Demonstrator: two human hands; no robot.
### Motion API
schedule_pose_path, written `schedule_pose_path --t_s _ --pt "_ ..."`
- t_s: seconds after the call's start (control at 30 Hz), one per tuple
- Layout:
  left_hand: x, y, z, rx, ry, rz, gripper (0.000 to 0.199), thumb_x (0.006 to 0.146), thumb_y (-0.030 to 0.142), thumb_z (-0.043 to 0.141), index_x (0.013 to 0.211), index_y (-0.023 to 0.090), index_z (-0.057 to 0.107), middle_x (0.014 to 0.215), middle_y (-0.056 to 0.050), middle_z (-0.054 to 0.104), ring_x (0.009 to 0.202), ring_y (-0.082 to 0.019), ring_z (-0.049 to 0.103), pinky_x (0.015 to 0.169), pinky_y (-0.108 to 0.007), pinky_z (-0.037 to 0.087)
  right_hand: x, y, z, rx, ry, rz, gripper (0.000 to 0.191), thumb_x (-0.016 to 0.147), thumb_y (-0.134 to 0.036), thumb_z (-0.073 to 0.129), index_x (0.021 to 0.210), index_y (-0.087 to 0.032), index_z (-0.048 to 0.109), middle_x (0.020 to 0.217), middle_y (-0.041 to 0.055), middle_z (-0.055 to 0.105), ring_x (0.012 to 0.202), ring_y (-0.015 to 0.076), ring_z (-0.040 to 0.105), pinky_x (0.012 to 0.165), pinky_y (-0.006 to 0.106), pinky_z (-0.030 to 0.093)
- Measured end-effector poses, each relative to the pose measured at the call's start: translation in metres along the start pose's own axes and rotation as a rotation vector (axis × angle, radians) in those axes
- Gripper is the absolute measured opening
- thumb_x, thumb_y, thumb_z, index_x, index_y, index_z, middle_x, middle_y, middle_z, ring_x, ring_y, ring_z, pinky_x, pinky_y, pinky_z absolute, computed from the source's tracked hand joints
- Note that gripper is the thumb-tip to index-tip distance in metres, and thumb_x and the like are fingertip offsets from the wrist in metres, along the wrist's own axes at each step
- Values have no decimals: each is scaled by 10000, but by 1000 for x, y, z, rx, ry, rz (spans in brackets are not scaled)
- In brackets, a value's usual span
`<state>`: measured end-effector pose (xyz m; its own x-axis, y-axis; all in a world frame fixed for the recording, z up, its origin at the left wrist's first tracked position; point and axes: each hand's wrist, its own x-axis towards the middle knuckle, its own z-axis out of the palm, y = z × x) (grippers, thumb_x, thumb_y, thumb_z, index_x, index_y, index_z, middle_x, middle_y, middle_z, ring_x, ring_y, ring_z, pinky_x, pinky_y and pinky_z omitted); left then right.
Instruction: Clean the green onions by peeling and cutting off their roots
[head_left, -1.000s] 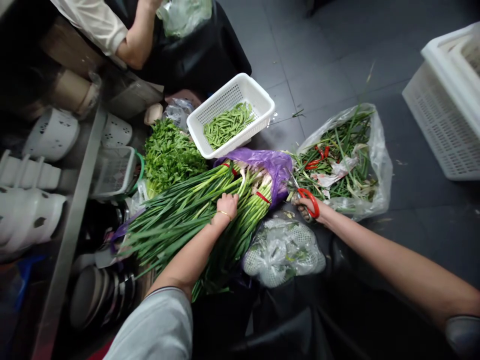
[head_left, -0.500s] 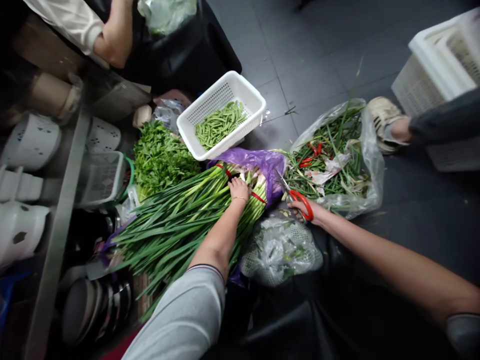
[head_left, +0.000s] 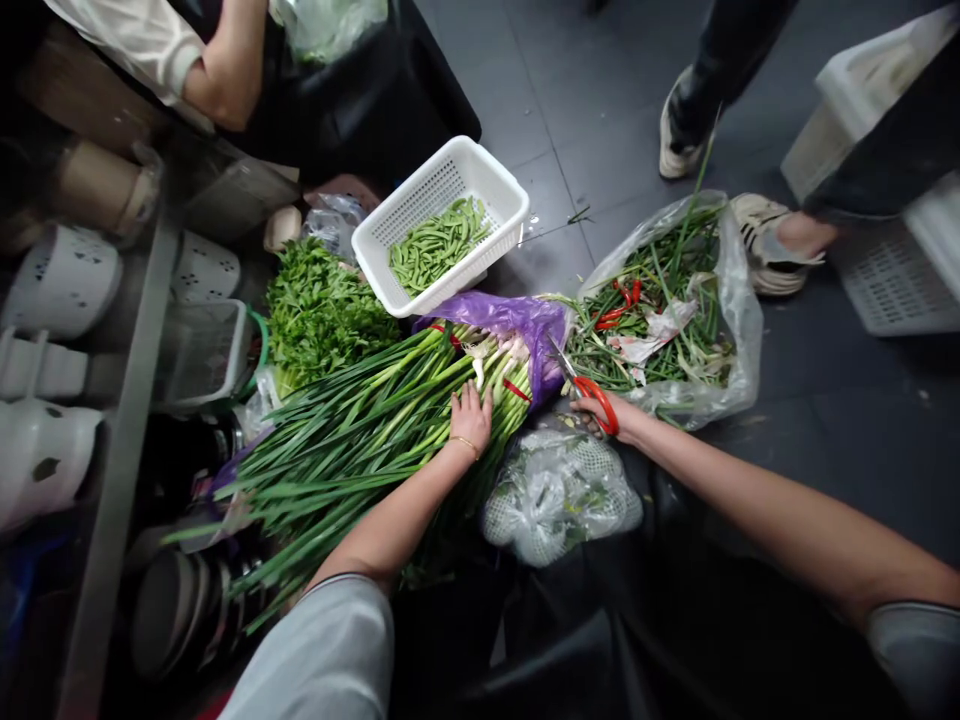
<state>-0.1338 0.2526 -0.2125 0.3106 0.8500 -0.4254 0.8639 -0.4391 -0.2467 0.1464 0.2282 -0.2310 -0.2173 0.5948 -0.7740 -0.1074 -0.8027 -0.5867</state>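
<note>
My left hand (head_left: 471, 418) lies on a large heap of green garlic (head_left: 352, 420), with its fingers stretched out over the stalks. Long leaves fan to the left, and pale root ends point toward a purple plastic bag (head_left: 495, 314). Red ties band the stalks near those ends. In my right hand (head_left: 592, 410) is a pair of scissors (head_left: 598, 403) with red handles, its blades pointing up and left beside the purple bag. Just below it sits a knotted clear plastic bag (head_left: 555, 500) with white netted things inside.
A white basket (head_left: 517, 200) of green pods (head_left: 439, 245) stands beyond the garlic, beside leafy greens (head_left: 322, 310). At right, a clear bag (head_left: 742, 370) holds trimmings and red chillies (head_left: 619, 305). A person's shoe (head_left: 769, 245) stands beside it. Shelving (head_left: 120, 460) borders the left.
My left hand has drawn back toward me along the stalks, and its fingers now lie straighter. Another leg and shoe have come into view at upper right. My right hand barely moved.
</note>
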Motion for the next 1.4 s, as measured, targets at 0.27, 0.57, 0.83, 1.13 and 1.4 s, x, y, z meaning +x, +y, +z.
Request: schedule_pose_path --t_s 0.27,0.57,0.83,1.13,1.4 --pt "-22 -9 -4 -32 -88 81 526 895 366 419 1369 146 473 1531 -218 282 1431 -351 212 1128 -573 138 -5 -2 -4 -48 50 42 195 755 -269 650 749 -183 475 455 -72 445 316 54 361 306 165 253" --pt "63 -6 -24 -147 -29 -285 471 851 283 452 1274 90 527 1244 -221 551 1164 -331 496 934 -463 393 -5 2 -4 -42 19 3 234 748 -304 666 728 -192 462 452 -71 445 316 57 352 303 173 262" --pt "92 5 -36 -267 -221 -314 647 855 583 415 1336 151 452 1219 -207 600 1096 -308 585 892 -407 432 -3 1 -3 -18 41 15 238 740 -285 672 728 -191 454 447 -74 441 321 50 349 315 165 268" --pt "89 27 -17 -209 -305 -211 1230 600 626 730 1492 45 113 1291 -280 540 1180 -341 548 968 -423 403 -4 3 -4 -36 66 36 220 755 -289 666 725 -185 474 443 -65 452 316 59 360 307 177 276" --pt "86 -5 -43 -298 -434 -163 550 752 316 656 1227 109 472 1171 -181 648 1069 -251 640 842 -293 487 -6 6 -8 -2 38 23 241 739 -279 692 704 -177 477 441 -65 448 319 48 359 309 168 254"
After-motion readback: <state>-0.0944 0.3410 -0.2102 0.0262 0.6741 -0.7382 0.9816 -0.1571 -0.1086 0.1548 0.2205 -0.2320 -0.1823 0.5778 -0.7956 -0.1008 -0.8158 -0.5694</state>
